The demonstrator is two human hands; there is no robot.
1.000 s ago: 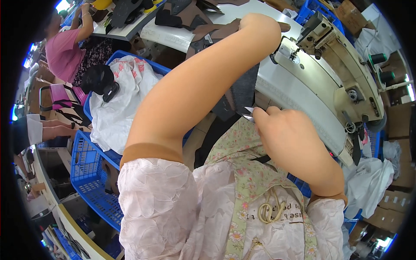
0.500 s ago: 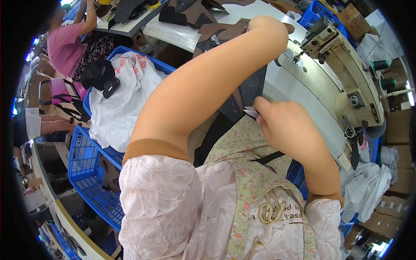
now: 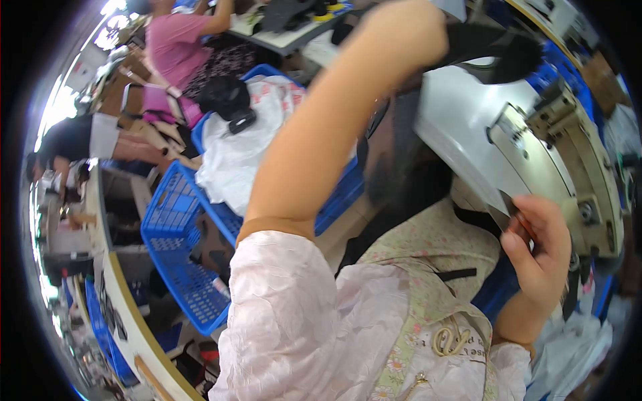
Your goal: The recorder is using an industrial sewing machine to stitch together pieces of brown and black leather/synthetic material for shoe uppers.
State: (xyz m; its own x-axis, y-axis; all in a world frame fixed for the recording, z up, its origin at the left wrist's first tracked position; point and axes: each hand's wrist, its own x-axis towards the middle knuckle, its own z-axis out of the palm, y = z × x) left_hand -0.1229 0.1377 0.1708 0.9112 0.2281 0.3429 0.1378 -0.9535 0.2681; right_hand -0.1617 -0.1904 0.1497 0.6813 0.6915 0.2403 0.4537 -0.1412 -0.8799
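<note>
My left hand [image 3: 408, 30] is raised at the top of the head view, smeared by motion, with its fingers hidden. Dark, flat material [image 3: 491, 53] stretches to the right beside it; whether the hand grips it I cannot tell. A blurred brown and dark shape [image 3: 400, 144] is below that forearm. My right hand [image 3: 545, 247] is closed, in front of the sewing machine [image 3: 585, 160]. From its thumb and fingers sticks a small pointed metal blade with an orange-brown part, apparently thread snips [image 3: 503, 212]. The white tabletop [image 3: 461, 110] lies beyond it.
Blue plastic baskets [image 3: 184, 267] stand to my left, one holding a white sack [image 3: 234, 160] and a black cap-like item [image 3: 226, 100]. A person in a pink top [image 3: 177, 43] works at a table at the far left. White plastic bags [image 3: 568, 354] lie at lower right.
My view has turned, shifting the surroundings. My left hand has lifted from the machine's side up and away. My right hand has moved right, away from the dark piece, still holding the small blade.
</note>
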